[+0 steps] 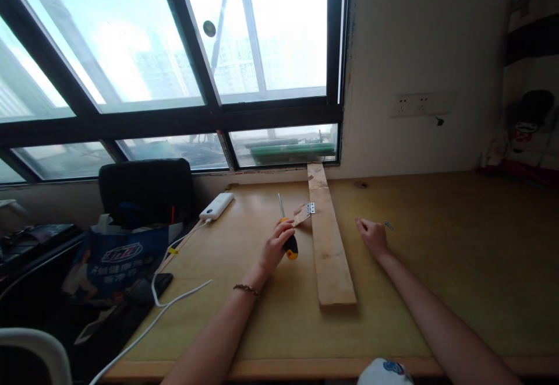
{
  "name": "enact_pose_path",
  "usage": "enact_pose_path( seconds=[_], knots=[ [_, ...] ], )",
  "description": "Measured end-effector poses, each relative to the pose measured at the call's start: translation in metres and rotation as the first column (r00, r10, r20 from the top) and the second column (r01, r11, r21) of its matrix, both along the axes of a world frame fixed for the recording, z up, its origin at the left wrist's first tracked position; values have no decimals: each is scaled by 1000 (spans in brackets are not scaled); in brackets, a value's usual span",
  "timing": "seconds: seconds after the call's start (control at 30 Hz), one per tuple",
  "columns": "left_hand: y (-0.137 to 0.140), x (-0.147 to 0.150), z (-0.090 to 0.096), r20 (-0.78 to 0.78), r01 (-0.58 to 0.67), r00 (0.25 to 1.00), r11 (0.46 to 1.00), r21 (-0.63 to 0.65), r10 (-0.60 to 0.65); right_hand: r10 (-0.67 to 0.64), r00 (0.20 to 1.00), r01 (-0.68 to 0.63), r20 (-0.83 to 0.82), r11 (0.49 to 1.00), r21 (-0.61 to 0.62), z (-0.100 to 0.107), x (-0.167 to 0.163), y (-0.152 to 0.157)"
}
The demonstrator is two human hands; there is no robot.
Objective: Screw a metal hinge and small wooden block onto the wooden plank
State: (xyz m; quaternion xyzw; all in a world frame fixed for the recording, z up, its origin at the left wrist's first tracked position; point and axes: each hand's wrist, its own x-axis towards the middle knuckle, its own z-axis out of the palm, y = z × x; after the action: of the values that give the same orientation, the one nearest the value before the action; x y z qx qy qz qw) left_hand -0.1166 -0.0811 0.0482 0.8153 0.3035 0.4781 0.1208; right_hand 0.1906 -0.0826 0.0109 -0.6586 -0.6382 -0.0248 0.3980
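Left hand [276, 246] grips a yellow-and-black-handled screwdriver [291, 247]; right hand [372, 237] curled, contents unclear. Long pale wooden plank [331, 251] lies between the 2 on the counter [428, 297], axis running windowward; silver perforated metal hinge [310, 208] at its left edge, left hand nearer.

We've got yellowish table [458, 245]: long board [332, 245] up to far edge, white power bank [217, 205] near far-left corner, cable [188, 293] crossing left edge.

Yellow-black screwdriver [290, 247], pale tan board [329, 239], silver hinge [310, 208], yellowish tabletop [419, 262]
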Motion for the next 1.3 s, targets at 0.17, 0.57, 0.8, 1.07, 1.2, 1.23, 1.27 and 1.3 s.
enact_pose_path(
  seconds=[0.17,0.57,0.8,1.07,1.2,1.23,1.27,1.3],
  knots=[
    [15,-20,-23,-87,-10,996,999,53,15,-13,1000,13,7,1000,-4,-2,0,3],
    [25,-37,-29,-361,-119,920,987,109,150,-10,999,11,38,1000,-20,0,5,0],
    [24,-42,-28,-453,-142,877,987,71,159,-26,998,27,63,1000,-10,-2,9,1],
    [25,-47,-29,-449,-150,885,988,-21,125,-25,997,25,75,1000,-2,-5,14,5],
    [27,-48,-29,-454,-170,882,984,-55,127,-23,996,23,82,1000,5,-3,13,5],
    [27,-48,-30,-457,-165,882,984,-64,118,-18,996,18,82,1000,2,-3,13,5],
    [28,-48,-30,-458,-157,883,985,-77,105,-12,997,12,82,1000,-2,-2,12,5],
    [29,-48,-31,-457,-152,884,984,-91,94,-7,997,7,81,1000,-5,-2,12,4]
  ],
)
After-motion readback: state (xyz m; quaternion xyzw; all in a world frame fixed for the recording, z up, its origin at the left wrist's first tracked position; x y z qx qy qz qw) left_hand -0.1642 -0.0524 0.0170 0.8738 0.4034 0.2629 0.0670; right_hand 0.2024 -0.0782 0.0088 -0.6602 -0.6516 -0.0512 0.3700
